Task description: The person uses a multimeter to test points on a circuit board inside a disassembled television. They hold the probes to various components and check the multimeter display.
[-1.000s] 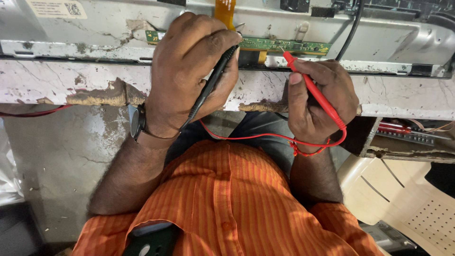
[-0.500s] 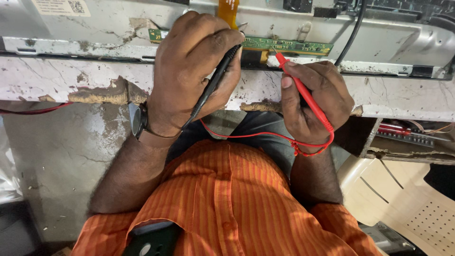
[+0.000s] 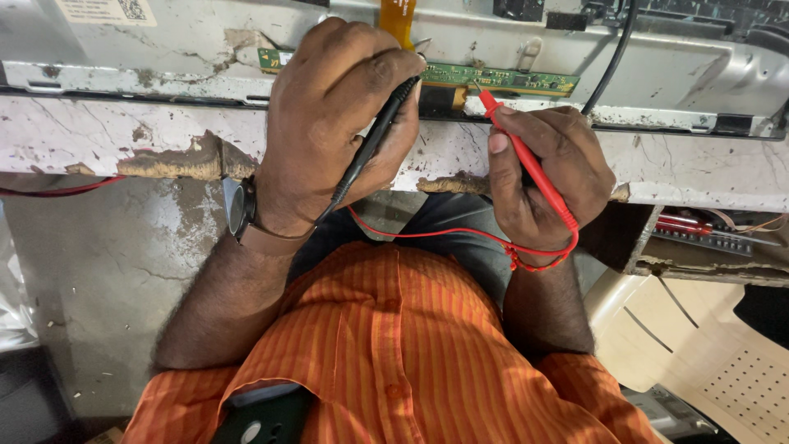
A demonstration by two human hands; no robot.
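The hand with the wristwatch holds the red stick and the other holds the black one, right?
Swapped. In the head view, the left hand, wearing the wristwatch, holds the black test probe; the right hand holds the red test probe.

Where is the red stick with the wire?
The red probe is in the right hand, right of the middle in the head view, its tip against the green circuit board.

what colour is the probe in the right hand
Red, with a red lead; the right hand holds the probe. It shows in the head view.
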